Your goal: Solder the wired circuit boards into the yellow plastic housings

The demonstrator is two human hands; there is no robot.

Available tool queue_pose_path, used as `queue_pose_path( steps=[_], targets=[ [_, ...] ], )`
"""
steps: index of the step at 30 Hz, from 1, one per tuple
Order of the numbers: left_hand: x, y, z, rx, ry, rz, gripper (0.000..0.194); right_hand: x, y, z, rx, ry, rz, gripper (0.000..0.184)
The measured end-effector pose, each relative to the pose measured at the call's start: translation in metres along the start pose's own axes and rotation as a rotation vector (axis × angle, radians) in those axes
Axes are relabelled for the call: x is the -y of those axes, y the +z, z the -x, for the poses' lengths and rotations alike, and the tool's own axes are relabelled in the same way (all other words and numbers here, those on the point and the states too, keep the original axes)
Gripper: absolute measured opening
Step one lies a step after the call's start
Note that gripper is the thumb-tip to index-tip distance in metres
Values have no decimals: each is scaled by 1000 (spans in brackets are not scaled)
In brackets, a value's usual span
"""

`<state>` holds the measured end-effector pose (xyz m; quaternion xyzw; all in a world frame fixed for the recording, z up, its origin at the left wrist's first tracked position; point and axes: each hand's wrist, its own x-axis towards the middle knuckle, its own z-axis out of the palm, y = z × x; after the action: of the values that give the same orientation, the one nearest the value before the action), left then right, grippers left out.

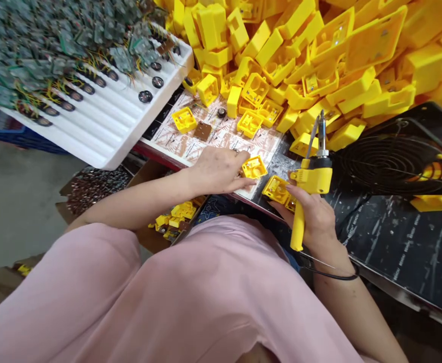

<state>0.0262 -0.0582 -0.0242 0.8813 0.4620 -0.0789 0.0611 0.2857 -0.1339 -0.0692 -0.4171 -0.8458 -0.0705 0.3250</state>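
My left hand (221, 170) is closed on the edge of a small yellow plastic housing (254, 167), its open side facing up. In my right hand (317, 214) is a yellow soldering gun (311, 180), its metal tip (322, 132) pointing away from me. The same hand also holds another yellow housing (275, 189) at the bench edge, with a further one partly hidden by the fingers. Just beyond my left hand, a brown circuit board (203, 131), a small round black part (221, 113) and an open yellow housing (184, 120) lie on the patterned paper (168, 135).
A large heap of yellow housings (269, 50) covers the back of the bench. At left, a white foam tray (111, 143) carries many wired boards and round speakers. A black fan (387, 146) stands at right. Below are boxes with yellow parts (177, 217) and small brown pieces (96, 191).
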Motion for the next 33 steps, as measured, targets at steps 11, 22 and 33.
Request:
queue_pose_path(
  steps=[11,22,33],
  targets=[
    [84,2,-27,-298,-247,-3,33,-1,-4,9,-105,46,59,64],
    [71,31,-6,-456,-12,249,30,2,-21,16,-149,124,-19,73],
    [37,23,3,-272,58,549,32,31,34,-45,79,195,1,39]
  ],
)
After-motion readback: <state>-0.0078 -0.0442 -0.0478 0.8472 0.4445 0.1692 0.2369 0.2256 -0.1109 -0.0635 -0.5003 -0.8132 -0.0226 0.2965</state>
